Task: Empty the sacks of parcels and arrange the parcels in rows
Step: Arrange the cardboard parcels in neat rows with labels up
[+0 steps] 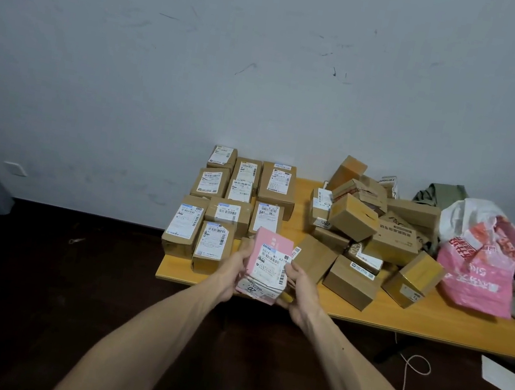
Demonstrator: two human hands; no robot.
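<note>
**A:** Both arms are out over the near edge of the table [424,325], and both are on one pink parcel [264,258]. What are the hands doing?

**B:** The left hand [233,272] is curled round the parcel's left edge. The right hand [297,290] clamps the right edge, fingers [290,270] bent onto the label side. Neither hand is slack, and it's a firm two-handed grip.

**A:** Where does the parcel sit?

**B:** It's held up off the wood, just in front of the tidy rows of parcels [232,197] on the left. The loose heap of parcels [372,226] is off to its right.

**A:** And which way does it point?

**B:** The long axis runs away from the person. The near end is low by the wrists and the far end is tipped up toward the wall. The white shipping label faces up at the camera, with a "20" tag on the near end.

**A:** What's hard to see?

**B:** The parcel's underside and the fingertips beneath it are hidden. I can't tell whether it touches the brown box behind it, and the small print on the label is too fine to read. At the far right, a pink and white sack [478,260] slumps on the table, with a green sack [442,193] behind the heap. More green cloth is cut off by the frame edge.
</note>
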